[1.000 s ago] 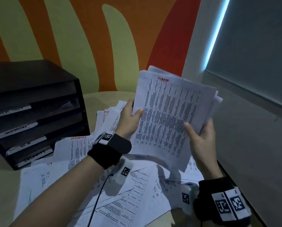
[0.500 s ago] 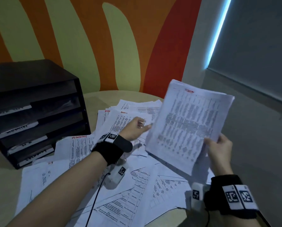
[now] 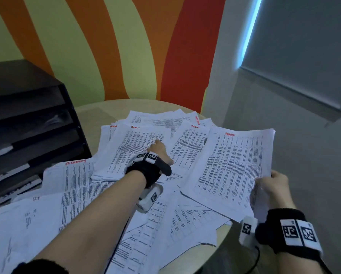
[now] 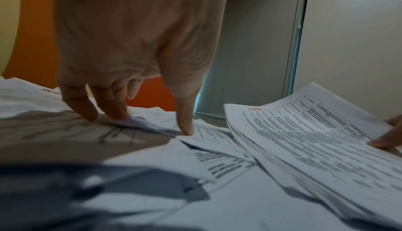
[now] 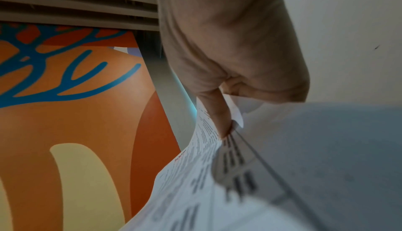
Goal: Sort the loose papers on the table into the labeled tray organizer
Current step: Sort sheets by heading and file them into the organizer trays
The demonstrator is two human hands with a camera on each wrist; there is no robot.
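Loose printed papers [image 3: 98,196] lie spread in overlapping layers over the round pale surface [image 3: 90,113], several marked in red handwriting at the top. On the right side, a thick stack of sheets [image 3: 237,165] headed with a red word is held by its near right corner, its far end lying over the spread pile. The right hand [image 3: 274,186] holds that corner, its grip clamped on the stack with the thumb on top and fingers curled beneath; the right wrist view shows the thumb [image 5: 217,114] pressed down on the printed page. The left hand [image 3: 159,151] reaches to the middle of the pile, its grip apart, fingers extended downward; in the left wrist view the fingertips [image 4: 113,109] touch the top sheets and the thumb presses a page edge. At the far left stands a black tray organizer [image 3: 27,135] with stacked slots and white labels on their front lips, the writing too blurred to read.
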